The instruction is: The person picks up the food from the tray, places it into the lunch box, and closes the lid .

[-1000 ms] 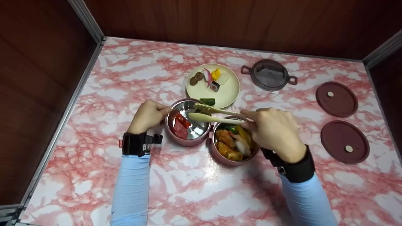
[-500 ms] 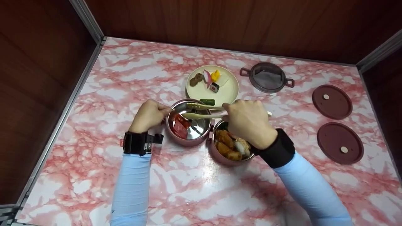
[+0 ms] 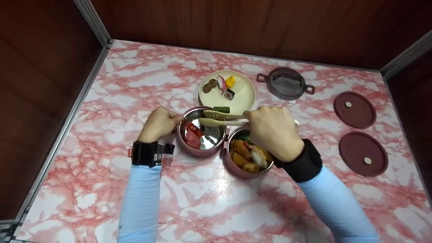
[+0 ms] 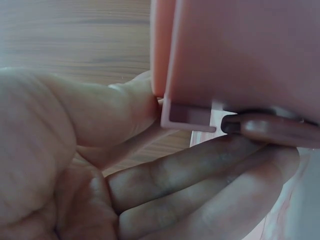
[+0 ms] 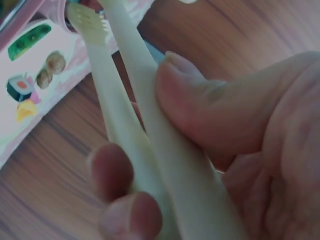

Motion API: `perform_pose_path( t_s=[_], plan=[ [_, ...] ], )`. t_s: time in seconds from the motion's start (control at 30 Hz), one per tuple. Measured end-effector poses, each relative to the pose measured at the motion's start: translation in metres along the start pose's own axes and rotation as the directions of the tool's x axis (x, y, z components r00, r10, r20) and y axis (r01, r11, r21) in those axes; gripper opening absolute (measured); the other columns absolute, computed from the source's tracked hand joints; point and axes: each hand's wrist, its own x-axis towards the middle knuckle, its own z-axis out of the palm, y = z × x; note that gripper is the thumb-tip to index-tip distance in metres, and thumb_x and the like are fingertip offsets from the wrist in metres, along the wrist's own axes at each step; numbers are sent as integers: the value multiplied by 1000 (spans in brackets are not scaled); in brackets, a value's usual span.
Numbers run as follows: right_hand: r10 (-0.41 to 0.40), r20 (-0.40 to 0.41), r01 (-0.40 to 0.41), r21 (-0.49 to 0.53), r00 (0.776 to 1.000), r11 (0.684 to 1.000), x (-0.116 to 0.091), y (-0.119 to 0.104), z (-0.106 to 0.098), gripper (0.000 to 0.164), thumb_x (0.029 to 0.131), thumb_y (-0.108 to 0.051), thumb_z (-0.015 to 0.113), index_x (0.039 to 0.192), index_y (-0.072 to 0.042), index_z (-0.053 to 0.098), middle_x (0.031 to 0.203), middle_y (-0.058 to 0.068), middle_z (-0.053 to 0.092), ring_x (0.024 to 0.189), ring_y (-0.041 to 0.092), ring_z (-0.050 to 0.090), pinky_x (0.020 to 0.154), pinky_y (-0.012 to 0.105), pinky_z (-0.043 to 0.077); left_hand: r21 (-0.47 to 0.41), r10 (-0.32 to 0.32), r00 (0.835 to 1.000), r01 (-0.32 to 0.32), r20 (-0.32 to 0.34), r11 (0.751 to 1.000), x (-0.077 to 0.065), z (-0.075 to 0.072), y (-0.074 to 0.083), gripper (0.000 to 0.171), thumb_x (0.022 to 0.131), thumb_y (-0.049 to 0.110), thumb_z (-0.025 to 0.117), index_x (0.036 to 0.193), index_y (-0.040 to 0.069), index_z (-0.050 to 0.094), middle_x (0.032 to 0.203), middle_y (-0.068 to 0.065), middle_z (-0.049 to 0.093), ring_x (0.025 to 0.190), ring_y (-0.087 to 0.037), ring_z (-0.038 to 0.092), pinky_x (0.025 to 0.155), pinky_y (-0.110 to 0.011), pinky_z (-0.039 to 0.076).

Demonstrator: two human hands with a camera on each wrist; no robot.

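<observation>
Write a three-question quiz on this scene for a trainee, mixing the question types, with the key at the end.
1. Short answer: Which hand grips the tongs?
2. True or false: The sushi roll lies on the plate.
3. Multiple choice: What does the left hand touch?
A. The plate
B. The left pot
C. A maroon disc

Key:
1. The right hand
2. True
3. B
</observation>
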Motion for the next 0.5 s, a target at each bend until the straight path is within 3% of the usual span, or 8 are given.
perform_pose_path(
  t_s=[0.27, 0.37, 0.5],
  plan=[
    [-29, 92, 28, 6, 995, 1000, 17, -14, 3, 19, 90, -33, 70, 83, -17, 64, 65, 6, 54, 53, 30, 51, 49, 47, 43, -22, -16, 1000, 16, 15, 1000, 1, 1, 0, 20, 97, 25, 65, 103, 10, 77, 90, -6, 74, 78, -23, 64, 78, -38, 48],
    [-46, 50, 47, -19, 998, 999, 18, -17, 0, 23, 89, -26, 68, 72, -14, 59, 61, 6, 52, 50, 28, 50, 47, 46, 42, -18, -8, 1000, 8, 10, 1000, 1, 1, 0, 20, 96, 24, 65, 103, 10, 78, 90, -6, 74, 78, -24, 64, 79, -38, 48],
    [-76, -18, 74, -91, 997, 993, 17, -24, -4, 24, 81, -10, 63, 60, -14, 51, 55, 5, 48, 48, 27, 51, 45, 45, 44, -18, -1, 1000, 1, 0, 1000, 1, 0, -1, 20, 96, 25, 66, 102, 10, 78, 91, -6, 74, 80, -24, 63, 79, -39, 47]
  ],
)
